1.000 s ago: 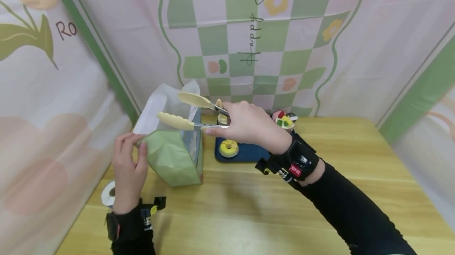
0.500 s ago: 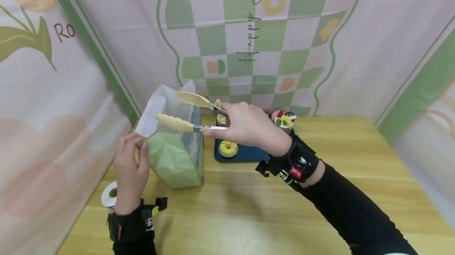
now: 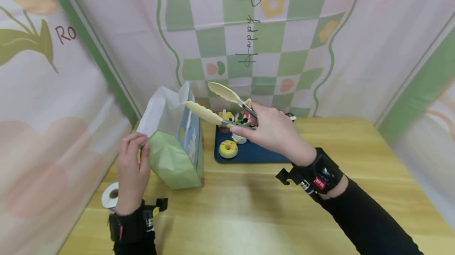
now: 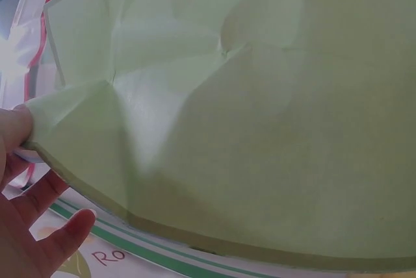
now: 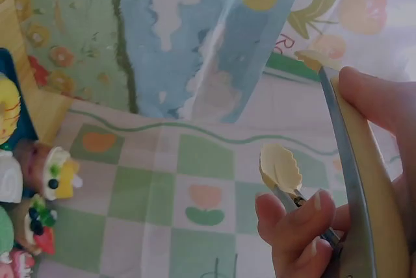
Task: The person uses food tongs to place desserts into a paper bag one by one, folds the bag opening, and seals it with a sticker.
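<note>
My left hand (image 3: pixel 134 168) pinches the near top corner of a paper bag (image 3: pixel 174 160), thumb on the green outside. The bag stands upright with its mouth open and shows a white inside. In the left wrist view the creased green paper (image 4: pixel 260 128) fills most of the frame. My right hand (image 3: pixel 275 130) grips a pair of tongs (image 3: pixel 204 113) with cream scalloped tips. The tongs' tips are spread apart with nothing between them, right of the bag's mouth and over the tray's left end. In the right wrist view the thumb lies along one tong arm (image 5: pixel 370 180).
A dark blue tray (image 3: pixel 256 156) right of the bag bears a yellow donut (image 3: pixel 228 149) and several toy-like desserts, among them a fruit-topped cup (image 5: pixel 53 171). A white roll (image 3: pixel 110 195) stands at the table's left edge. Printed curtains (image 3: pixel 376 29) hang close behind the table (image 3: pixel 249 215).
My right hand has moved right with the tongs, from over the bag's mouth toward the tray, uncovering more desserts. My left hand has stayed at the bag's corner.
</note>
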{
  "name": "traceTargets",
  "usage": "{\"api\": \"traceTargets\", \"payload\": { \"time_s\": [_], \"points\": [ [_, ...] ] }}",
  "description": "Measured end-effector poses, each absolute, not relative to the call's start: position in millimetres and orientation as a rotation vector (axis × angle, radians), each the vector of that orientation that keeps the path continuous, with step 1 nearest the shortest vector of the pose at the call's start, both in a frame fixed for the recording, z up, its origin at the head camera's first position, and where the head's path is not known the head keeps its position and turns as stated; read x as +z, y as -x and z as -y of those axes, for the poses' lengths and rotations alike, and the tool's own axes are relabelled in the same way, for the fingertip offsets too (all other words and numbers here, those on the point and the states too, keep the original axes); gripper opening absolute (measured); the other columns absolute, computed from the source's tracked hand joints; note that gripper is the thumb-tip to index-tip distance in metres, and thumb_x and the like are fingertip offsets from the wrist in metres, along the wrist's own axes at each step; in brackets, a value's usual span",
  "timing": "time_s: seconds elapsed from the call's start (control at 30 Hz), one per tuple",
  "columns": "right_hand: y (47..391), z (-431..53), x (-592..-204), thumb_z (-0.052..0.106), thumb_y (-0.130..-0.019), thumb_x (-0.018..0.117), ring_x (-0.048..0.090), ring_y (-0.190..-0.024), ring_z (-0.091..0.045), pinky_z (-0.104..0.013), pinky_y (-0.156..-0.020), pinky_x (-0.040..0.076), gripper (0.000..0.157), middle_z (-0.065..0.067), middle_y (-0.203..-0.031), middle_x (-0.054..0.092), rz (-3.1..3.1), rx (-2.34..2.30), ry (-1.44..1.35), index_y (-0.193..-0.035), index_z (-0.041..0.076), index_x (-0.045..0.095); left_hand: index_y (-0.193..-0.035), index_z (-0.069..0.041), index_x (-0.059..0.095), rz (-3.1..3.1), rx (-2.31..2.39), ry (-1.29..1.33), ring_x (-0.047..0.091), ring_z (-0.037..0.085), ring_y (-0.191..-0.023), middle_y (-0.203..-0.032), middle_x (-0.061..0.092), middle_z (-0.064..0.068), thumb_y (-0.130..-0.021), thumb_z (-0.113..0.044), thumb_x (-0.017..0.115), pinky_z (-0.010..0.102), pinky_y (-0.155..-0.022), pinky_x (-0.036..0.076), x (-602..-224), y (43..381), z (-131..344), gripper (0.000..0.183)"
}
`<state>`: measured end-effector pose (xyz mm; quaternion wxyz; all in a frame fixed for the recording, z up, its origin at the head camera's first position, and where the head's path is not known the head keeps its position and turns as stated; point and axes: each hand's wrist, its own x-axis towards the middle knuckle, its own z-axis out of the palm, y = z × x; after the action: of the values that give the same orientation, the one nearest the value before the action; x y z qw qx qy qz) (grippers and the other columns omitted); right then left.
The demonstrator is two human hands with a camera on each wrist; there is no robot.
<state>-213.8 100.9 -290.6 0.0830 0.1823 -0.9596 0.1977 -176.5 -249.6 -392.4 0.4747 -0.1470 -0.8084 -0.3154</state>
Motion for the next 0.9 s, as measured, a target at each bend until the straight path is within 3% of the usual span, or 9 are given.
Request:
{"api": "traceTargets", "payload": {
  "time_s": [0.07, 0.2, 0.3, 0.43, 0.7, 0.83, 0.9],
  "points": [
    [216, -106, -294, 0.08, -0.078, 0.054, 0.052, -0.058, -0.016, -0.028, -0.049, 0.038, 0.062, 0.001, -0.074, 0.055, 2.872, 0.589, -0.534, -0.093, 0.02, 0.05, -0.106, 0.009, 0.062, 1.975, -0.775, 0.356, 0.057, 0.034, -0.1, -0.114, 0.058, 0.026, -0.088, 0.009, 0.062, 0.007, -0.094, 0.037, -391, 177, 250, 0.018],
    [220, -113, -306, 0.08, -0.08, 0.052, 0.05, -0.058, -0.016, -0.028, -0.049, 0.036, 0.08, 0.0, -0.072, 0.053, 2.921, 0.613, -0.515, -0.122, 0.012, 0.055, -0.104, 0.009, 0.063, 1.972, -0.787, 0.35, 0.057, 0.034, -0.101, -0.113, 0.058, 0.026, -0.087, 0.01, 0.062, 0.006, -0.095, 0.035, -390, 175, 250, 0.017],
    [221, -115, -321, 0.081, -0.078, 0.053, 0.049, -0.057, -0.016, -0.028, -0.05, 0.036, 0.086, 0.0, -0.074, 0.054, 2.946, 0.638, -0.491, -0.129, 0.011, 0.052, -0.103, 0.008, 0.064, 1.971, -0.791, 0.343, 0.057, 0.034, -0.101, -0.112, 0.059, 0.025, -0.087, 0.011, 0.063, 0.006, -0.096, 0.034, -390, 174, 249, 0.017],
    [222, -117, -342, 0.079, -0.077, 0.057, 0.048, -0.055, -0.016, -0.028, -0.048, 0.036, 0.073, 0.001, -0.077, 0.055, 2.942, 0.645, -0.462, -0.112, 0.015, 0.054, -0.104, 0.008, 0.064, 1.975, -0.797, 0.344, 0.057, 0.033, -0.1, -0.113, 0.059, 0.025, -0.088, 0.009, 0.063, 0.007, -0.094, 0.035, -390, 174, 248, 0.016],
    [225, -114, -385, 0.076, -0.076, 0.061, 0.048, -0.051, -0.014, -0.029, -0.043, 0.035, 0.067, 0.003, -0.067, 0.053, 2.963, 0.651, -0.399, -0.109, 0.018, 0.055, -0.104, 0.007, 0.064, 1.983, -0.8, 0.338, 0.057, 0.031, -0.099, -0.113, 0.059, 0.023, -0.09, 0.006, 0.062, 0.009, -0.092, 0.037, -392, 173, 249, 0.015],
    [226, -110, -403, 0.085, -0.071, 0.056, 0.052, -0.056, -0.014, -0.029, -0.044, 0.039, 0.091, 0.003, -0.071, 0.056, 3.029, 0.668, -0.352, -0.127, 0.013, 0.055, -0.104, 0.007, 0.064, 1.987, -0.793, 0.338, 0.057, 0.03, -0.097, -0.113, 0.059, 0.022, -0.092, 0.003, 0.06, 0.011, -0.09, 0.038, -391, 173, 250, 0.014],
    [227, -108, -411, 0.09, -0.068, 0.051, 0.053, -0.059, -0.014, -0.029, -0.044, 0.039, 0.107, 0.002, -0.073, 0.056, 3.064, 0.665, -0.318, -0.139, 0.01, 0.049, -0.105, 0.007, 0.063, 1.997, -0.787, 0.334, 0.056, 0.029, -0.096, -0.113, 0.059, 0.022, -0.094, 0.0, 0.059, 0.011, -0.089, 0.039, -391, 172, 250, 0.014]
  ]
}}
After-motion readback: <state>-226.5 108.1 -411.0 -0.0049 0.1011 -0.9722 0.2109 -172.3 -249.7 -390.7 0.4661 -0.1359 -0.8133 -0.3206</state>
